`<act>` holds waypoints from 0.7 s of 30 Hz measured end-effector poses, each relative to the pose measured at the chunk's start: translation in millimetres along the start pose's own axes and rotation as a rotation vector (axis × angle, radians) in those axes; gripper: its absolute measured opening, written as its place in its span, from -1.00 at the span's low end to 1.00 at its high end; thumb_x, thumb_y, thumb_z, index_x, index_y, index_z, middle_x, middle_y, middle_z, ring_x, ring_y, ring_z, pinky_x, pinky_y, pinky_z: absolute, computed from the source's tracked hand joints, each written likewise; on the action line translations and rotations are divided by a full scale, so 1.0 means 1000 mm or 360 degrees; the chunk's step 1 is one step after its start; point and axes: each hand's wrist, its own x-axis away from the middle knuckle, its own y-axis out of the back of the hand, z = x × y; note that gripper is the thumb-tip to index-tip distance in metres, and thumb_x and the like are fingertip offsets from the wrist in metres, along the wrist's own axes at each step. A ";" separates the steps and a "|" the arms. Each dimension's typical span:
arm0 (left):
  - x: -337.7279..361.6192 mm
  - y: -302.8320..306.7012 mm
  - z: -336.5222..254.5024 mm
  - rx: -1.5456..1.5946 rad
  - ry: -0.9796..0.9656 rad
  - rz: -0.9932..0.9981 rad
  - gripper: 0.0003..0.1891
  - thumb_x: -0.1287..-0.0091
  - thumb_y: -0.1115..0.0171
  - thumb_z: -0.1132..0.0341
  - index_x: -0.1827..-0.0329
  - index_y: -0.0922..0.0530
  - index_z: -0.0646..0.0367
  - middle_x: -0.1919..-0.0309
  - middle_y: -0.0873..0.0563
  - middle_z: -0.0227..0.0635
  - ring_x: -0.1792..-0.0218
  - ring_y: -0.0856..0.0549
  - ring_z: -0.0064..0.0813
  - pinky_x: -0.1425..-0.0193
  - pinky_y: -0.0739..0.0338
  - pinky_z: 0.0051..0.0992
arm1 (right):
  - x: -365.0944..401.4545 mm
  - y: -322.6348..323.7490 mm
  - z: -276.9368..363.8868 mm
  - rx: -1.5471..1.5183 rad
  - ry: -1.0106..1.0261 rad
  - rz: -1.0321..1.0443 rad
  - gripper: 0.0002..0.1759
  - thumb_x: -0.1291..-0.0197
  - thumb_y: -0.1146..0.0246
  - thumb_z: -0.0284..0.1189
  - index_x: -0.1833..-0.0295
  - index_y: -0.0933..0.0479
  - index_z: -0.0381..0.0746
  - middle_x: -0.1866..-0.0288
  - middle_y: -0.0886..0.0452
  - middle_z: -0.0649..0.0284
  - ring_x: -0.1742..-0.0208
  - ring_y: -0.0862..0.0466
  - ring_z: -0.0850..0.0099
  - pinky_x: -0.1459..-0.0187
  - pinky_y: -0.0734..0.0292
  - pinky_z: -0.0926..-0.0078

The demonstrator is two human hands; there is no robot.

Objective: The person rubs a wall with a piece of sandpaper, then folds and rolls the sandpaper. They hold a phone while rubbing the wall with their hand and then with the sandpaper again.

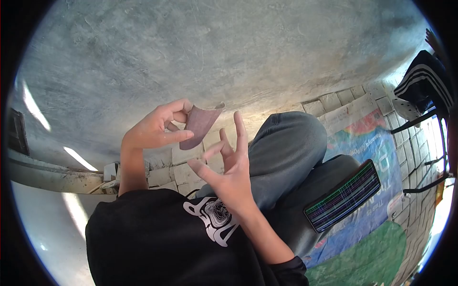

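Note:
My left hand (155, 127) pinches a curved, dull brown sheet (202, 125) that looks like sandpaper, thumb on its near face and fingers at its far edge. The sheet is bent into a half-tube and held up in front of the grey wall. To the right of it and a little lower, my right hand (229, 169) is raised with fingers spread and nothing between them. A small gap parts its fingertips from the sheet.
A phone (342, 195) with coloured lines on its dark screen rests by my leg. Below, a printed banner (377, 157) covers part of the brick floor (412, 167). My bent knee (300, 136) is close on the right. Another person's striped dark clothing (424, 78) shows beside black metal legs (415, 121).

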 end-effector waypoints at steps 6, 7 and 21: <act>0.002 0.003 0.001 0.0081 -0.0020 0.0050 -0.61 -0.22 -0.28 0.40 -0.09 -0.39 0.24 0.15 -0.69 -0.25 0.06 -0.65 -0.53 0.07 -0.58 -0.45 | -0.003 0.001 -0.008 -0.0025 0.0041 0.0004 0.06 0.00 -0.33 -0.61 -0.49 0.23 -0.40 0.48 -0.57 0.35 0.01 -0.60 0.54 -0.50 0.14 0.13; 0.002 0.003 0.003 0.0071 -0.0034 0.0025 -0.61 -0.22 -0.28 0.39 -0.09 -0.39 0.24 0.16 -0.69 -0.26 0.06 -0.65 -0.53 0.08 -0.59 -0.46 | 0.000 -0.001 -0.001 -0.0085 -0.0032 0.0090 0.01 -0.02 -0.31 -0.62 -0.49 0.18 -0.39 0.39 -0.58 0.33 0.00 -0.59 0.52 -0.50 0.13 0.14; -0.020 -0.012 0.006 0.0627 -0.0450 0.0235 -0.58 -0.03 -0.45 0.53 0.06 -0.47 0.23 0.12 -0.64 -0.32 0.01 -0.65 -0.45 0.14 -0.63 -0.53 | 0.003 0.010 0.012 0.0521 0.0170 0.0191 -0.49 -0.20 -0.30 -0.50 -0.22 -0.33 -0.43 -0.05 -0.59 0.05 -0.12 -0.58 0.38 -0.19 -0.41 0.41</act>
